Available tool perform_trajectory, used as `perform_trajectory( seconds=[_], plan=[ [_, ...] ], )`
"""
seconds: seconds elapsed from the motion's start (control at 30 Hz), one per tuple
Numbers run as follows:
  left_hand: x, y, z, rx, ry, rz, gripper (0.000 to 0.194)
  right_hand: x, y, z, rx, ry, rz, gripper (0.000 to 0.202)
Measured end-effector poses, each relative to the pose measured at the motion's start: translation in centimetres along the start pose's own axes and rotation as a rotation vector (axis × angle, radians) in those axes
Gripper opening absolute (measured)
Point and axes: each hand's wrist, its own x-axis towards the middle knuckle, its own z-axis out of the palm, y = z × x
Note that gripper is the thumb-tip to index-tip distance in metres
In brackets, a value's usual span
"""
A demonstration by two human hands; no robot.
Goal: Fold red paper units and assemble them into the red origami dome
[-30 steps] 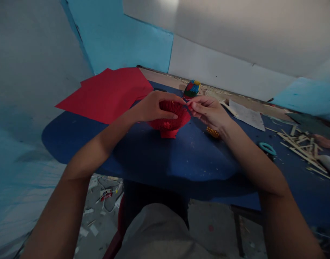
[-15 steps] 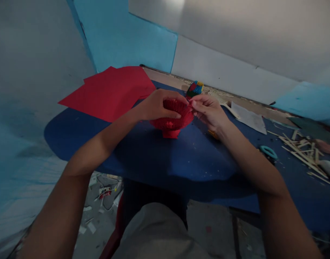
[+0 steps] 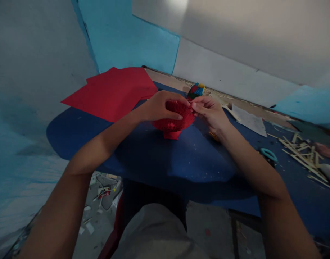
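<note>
A red bowl-shaped object (image 3: 185, 124) with a ribbed surface and a small red base stands on the blue table (image 3: 143, 154). My left hand (image 3: 165, 105) grips its upper left side, thumb on the near face and fingers over the far rim. At its upper right edge, the fingertips of my right hand (image 3: 208, 109) are pinched together close to my left fingertips. What they pinch is too small to make out.
Red sheets (image 3: 113, 91) lie at the back left. Behind the hands is a multicoloured object (image 3: 196, 90). To the right are a white sheet (image 3: 248, 120), scissors with a teal handle (image 3: 269, 154) and thin wooden sticks (image 3: 305, 154).
The view has shifted slightly. Both hands stay at the red object, with my right fingertips moved very little at its edge.
</note>
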Motion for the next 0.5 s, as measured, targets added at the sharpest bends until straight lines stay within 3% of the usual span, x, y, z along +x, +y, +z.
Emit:
perform_trajectory(
  seconds=[0.2,0.5],
  plan=[
    [0.00,0.00,-0.06,0.022,0.005,-0.036,0.033,-0.44,0.00,0.56,0.001,0.054,-0.026,0.028],
    [0.00,-0.12,-0.02,0.013,0.005,-0.019,0.034,-0.44,-0.63,0.59,0.022,0.024,0.034,0.034]
  ],
)
